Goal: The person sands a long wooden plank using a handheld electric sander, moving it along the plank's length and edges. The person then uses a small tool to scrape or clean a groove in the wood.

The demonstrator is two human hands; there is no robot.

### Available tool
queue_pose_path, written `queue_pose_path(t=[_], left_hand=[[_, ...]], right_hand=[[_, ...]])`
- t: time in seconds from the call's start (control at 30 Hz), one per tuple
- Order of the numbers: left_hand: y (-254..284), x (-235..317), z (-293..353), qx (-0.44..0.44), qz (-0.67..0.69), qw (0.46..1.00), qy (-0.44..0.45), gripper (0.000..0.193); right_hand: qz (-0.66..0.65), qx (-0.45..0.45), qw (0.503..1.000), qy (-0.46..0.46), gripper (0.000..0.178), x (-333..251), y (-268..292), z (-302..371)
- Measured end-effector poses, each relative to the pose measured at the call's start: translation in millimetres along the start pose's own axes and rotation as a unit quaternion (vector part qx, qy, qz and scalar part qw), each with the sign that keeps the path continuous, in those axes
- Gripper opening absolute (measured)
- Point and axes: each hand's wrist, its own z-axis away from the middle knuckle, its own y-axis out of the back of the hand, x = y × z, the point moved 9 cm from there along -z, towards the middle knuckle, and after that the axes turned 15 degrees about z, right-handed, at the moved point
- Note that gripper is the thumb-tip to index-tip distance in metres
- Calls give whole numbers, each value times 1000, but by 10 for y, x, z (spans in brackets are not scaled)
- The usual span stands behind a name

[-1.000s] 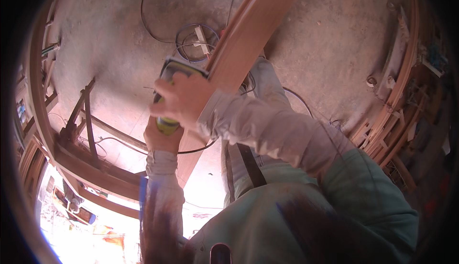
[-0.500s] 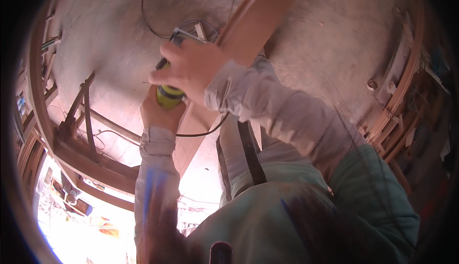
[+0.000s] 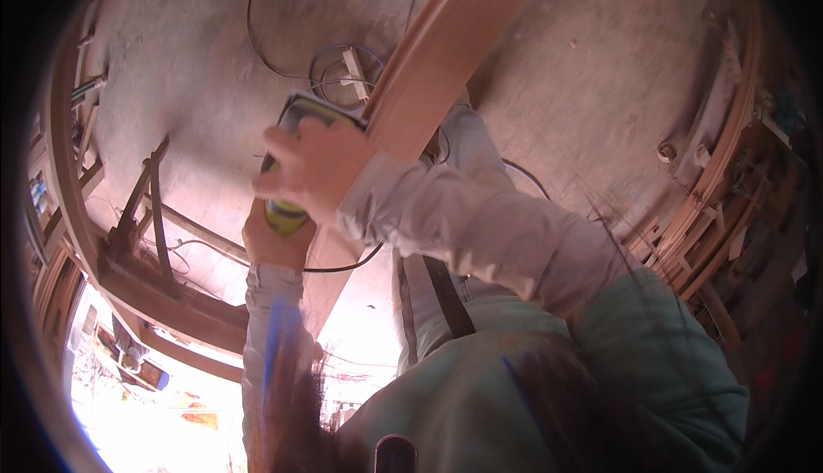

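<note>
A yellow-green and black power sander [image 3: 285, 216] with a flat rectangular base rests against a long brown wooden board [image 3: 437, 70]. My left hand [image 3: 273, 240] is wrapped round the sander's near end. Over its top and front lies my right hand [image 3: 321, 164], the fingers curled onto the body and hiding much of it. From beneath my right forearm, a black cord runs toward the tool. The board slants from the upper right down to the lower left, passing under my hands and right sleeve.
A power strip [image 3: 354, 74] lies on the concrete floor [image 3: 591, 70] amid looped black cable. Wooden frames [image 3: 171, 302] stand at the left. Long timber pieces [image 3: 711, 164] lean along the right side. My leg shows below the board.
Both hands and the sander have shifted toward me and slightly left along the board, uncovering more of the power strip and cable loop. My grip stays the same.
</note>
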Motion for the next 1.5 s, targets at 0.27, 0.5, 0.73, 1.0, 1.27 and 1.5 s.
queue_pose_path(t=[0.27, 0.5, 0.73, 1.0, 1.27, 1.5], left_hand=[[-105, 230, -199, 2, -29, 999, 17, 60], [-156, 281, -104, 28, 23, 998, 42, 62], [-606, 986, -753, 7, -9, 999, -30, 53], [-640, 1495, -467, 63, -70, 996, -7, 60], [-648, 1831, -43, 162, 61, 984, -48, 59], [-774, 2346, -264, 118, 63, 990, -48, 57]], right_hand=[[16, 3, 1000, 3, 41, 280, 212, -32], [-12, -16, 1000, -5, 35, 314, 203, -5], [36, 41, 998, -22, 52, 1161, 834, -60], [48, 139, 989, 28, 45, 1144, 1324, 154], [58, 101, 989, 87, 39, 953, 1877, 259], [50, 136, 986, 85, 46, 1255, 2247, 174]])
